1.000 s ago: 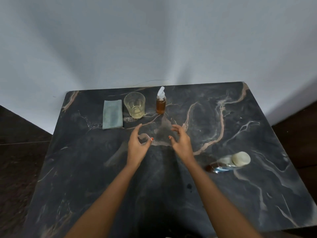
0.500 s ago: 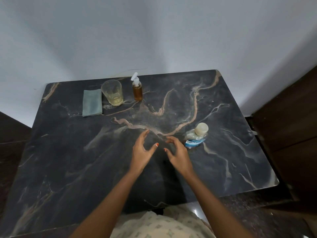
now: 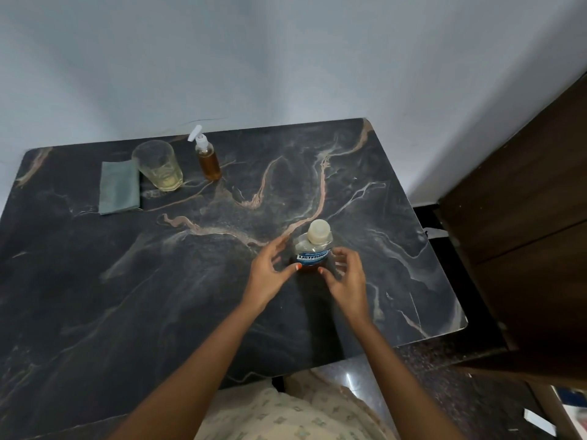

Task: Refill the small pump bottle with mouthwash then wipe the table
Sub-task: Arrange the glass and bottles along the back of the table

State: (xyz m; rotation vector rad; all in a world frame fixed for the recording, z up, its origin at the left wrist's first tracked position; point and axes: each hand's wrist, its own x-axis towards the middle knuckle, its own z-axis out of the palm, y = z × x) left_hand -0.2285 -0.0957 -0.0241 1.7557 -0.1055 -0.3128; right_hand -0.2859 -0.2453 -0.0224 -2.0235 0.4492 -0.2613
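The clear mouthwash bottle [image 3: 313,253] stands upright on the dark marble table [image 3: 190,281], with a blue label, a cream cap and amber liquid low inside. My left hand [image 3: 270,271] is at its left side, thumb tip against its base and fingers spread. My right hand [image 3: 346,274] is at its right side, thumb tip at the bottle's front and fingers loosely bent beside it. Neither hand clearly grips it. The small pump bottle [image 3: 209,160], amber-filled with a white pump, stands at the back. A folded grey-green cloth [image 3: 119,187] lies at the back left.
A drinking glass [image 3: 158,166] with a little pale liquid stands between the cloth and the pump bottle. A dark wooden cabinet [image 3: 524,233] stands close to the table's right edge. A white wall runs behind the table.
The view has swung right and down. Both hands have moved right from the table's middle to either side of the mouthwash bottle, keeping the same cupped shape.
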